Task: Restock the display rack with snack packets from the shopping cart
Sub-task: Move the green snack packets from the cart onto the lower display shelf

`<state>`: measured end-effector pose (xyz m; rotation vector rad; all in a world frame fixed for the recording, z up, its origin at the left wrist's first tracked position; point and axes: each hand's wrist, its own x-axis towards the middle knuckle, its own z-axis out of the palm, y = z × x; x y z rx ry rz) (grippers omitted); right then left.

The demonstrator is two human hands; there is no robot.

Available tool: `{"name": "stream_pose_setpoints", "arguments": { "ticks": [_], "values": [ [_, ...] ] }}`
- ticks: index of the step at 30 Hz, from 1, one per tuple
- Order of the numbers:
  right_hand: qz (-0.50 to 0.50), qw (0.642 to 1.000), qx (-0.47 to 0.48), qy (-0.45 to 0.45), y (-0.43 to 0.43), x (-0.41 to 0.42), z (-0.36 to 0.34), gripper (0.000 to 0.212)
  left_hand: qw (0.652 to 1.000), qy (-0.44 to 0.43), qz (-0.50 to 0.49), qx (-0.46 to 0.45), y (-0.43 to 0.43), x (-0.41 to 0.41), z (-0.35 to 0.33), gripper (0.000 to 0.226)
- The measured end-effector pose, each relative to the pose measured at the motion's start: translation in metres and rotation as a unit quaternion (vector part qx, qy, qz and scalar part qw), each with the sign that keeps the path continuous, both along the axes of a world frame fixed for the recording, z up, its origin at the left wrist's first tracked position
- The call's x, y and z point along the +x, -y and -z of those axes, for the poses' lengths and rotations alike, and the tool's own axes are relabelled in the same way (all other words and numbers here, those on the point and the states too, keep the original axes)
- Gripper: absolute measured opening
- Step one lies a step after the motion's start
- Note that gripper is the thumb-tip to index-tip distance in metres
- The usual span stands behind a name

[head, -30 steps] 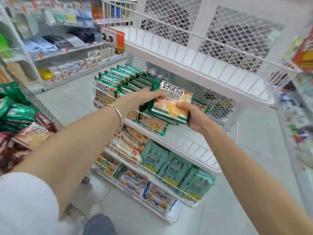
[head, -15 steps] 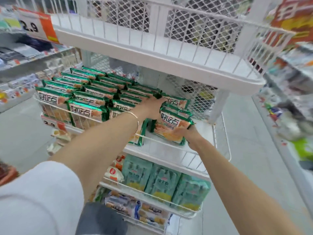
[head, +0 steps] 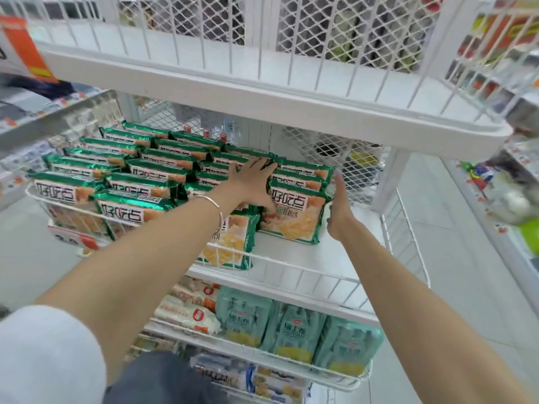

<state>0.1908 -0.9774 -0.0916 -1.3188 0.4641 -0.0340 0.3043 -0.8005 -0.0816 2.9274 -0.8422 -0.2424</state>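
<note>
Green and orange snack packets [head: 140, 182] stand in rows on the middle shelf [head: 303, 255] of the white wire display rack. The rightmost stack's front packet [head: 294, 220] leans upright on the shelf. My left hand [head: 250, 182] lies flat with spread fingers on the left side of this stack, pressing against it. On the stack's right side my right hand [head: 338, 205] rests flat, fingers straight. Neither hand grips a packet. The shopping cart is out of view.
The rack's top shelf [head: 262, 91] overhangs close above my hands. White shelf surface shows right of the stack up to the wire side rail [head: 402, 228]. Teal packets [head: 291, 330] and white packets [head: 186, 310] fill the lower shelf. Store shelving runs along the right aisle [head: 510, 199].
The packet I carried in both hands now stands on the shelf at the right end of the rows. Both hands have let go and rest flat against the stack's sides.
</note>
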Motion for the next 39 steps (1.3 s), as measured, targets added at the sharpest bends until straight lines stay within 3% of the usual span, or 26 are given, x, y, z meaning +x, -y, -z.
{"name": "stream_pose_setpoints", "arguments": {
  "ticks": [2, 5, 7, 8, 9, 10, 11, 12, 13, 14, 15, 19, 21, 23, 25, 27, 29, 32, 36, 39],
  "values": [
    [-0.039, 0.998, 0.049, 0.017, -0.008, 0.007, 0.007, 0.076, 1.000, 0.002, -0.006, 0.006, 0.001, 0.001, 0.003, 0.130],
    [-0.064, 0.997, 0.028, 0.015, 0.004, 0.010, 0.012, 0.085, 1.000, 0.007, -0.011, 0.011, 0.000, 0.002, 0.005, 0.133],
    [-0.050, 0.997, -0.048, 0.018, 0.016, 0.006, 0.010, 0.101, 1.000, 0.003, -0.007, 0.005, 0.001, 0.001, 0.005, 0.134],
    [-0.017, 0.990, -0.134, 0.036, 0.021, 0.004, 0.011, 0.117, 1.000, 0.004, -0.005, 0.005, 0.001, 0.001, 0.005, 0.134],
    [-0.008, 0.957, -0.283, 0.069, 0.027, 0.000, 0.016, 0.127, 1.000, 0.006, -0.005, 0.006, 0.001, 0.001, 0.005, 0.135],
    [-0.034, 0.878, -0.465, 0.108, 0.031, -0.003, 0.021, 0.126, 1.000, 0.008, -0.006, 0.007, 0.001, 0.001, 0.005, 0.135],
    [-0.090, 0.742, -0.647, 0.148, 0.032, -0.005, 0.027, 0.121, 1.000, 0.010, -0.007, 0.009, 0.001, 0.001, 0.005, 0.134],
    [-0.146, 0.583, -0.779, 0.182, 0.031, -0.006, 0.031, 0.116, 1.000, 0.012, -0.009, 0.012, 0.001, 0.001, 0.005, 0.133],
    [-0.197, 0.457, -0.846, 0.192, 0.028, -0.006, 0.034, 0.114, 1.000, 0.013, -0.010, 0.017, 0.002, 0.000, 0.006, 0.133],
    [-0.228, 0.397, -0.871, 0.180, 0.028, 0.000, 0.040, 0.114, 1.000, 0.016, -0.010, 0.022, 0.002, -0.001, 0.006, 0.132],
    [-0.236, 0.388, -0.876, 0.161, 0.029, 0.006, 0.046, 0.115, 0.999, 0.022, -0.010, 0.026, 0.002, -0.002, 0.006, 0.131],
    [-0.235, 0.398, -0.881, 0.103, 0.024, 0.016, 0.046, 0.115, 0.999, 0.023, -0.016, 0.021, 0.005, -0.007, 0.003, 0.126],
    [-0.252, 0.422, -0.864, 0.107, 0.020, 0.010, 0.038, 0.114, 1.000, 0.001, -0.009, -0.004, 0.000, -0.011, -0.004, 0.124],
    [-0.257, 0.487, -0.823, 0.134, 0.014, 0.001, 0.024, 0.106, 0.999, -0.007, -0.005, -0.048, -0.018, -0.020, -0.018, 0.114],
    [-0.207, 0.578, -0.772, 0.163, 0.008, -0.009, 0.012, 0.083, 0.993, -0.002, -0.036, -0.109, -0.046, -0.038, -0.037, 0.098],
    [-0.157, 0.634, -0.742, 0.149, -0.003, -0.018, -0.001, 0.061, 0.980, 0.034, -0.093, -0.170, -0.087, -0.061, -0.053, 0.077],
    [-0.155, 0.640, -0.743, 0.119, -0.023, -0.020, -0.015, 0.057, 0.960, 0.081, -0.166, -0.212, -0.135, -0.087, -0.065, 0.055],
    [-0.200, 0.645, -0.726, 0.129, -0.075, -0.016, -0.034, 0.058, 0.936, 0.088, -0.276, -0.201, -0.209, -0.128, -0.070, 0.042],
    [-0.248, 0.706, -0.638, 0.183, -0.176, -0.025, -0.052, 0.066, 0.897, 0.051, -0.388, -0.205, -0.299, -0.180, -0.062, 0.035],
    [-0.308, 0.684, -0.622, 0.224, -0.252, -0.036, -0.048, 0.049, 0.856, 0.004, -0.463, -0.229, -0.370, -0.212, -0.043, 0.037]
  ]
}}
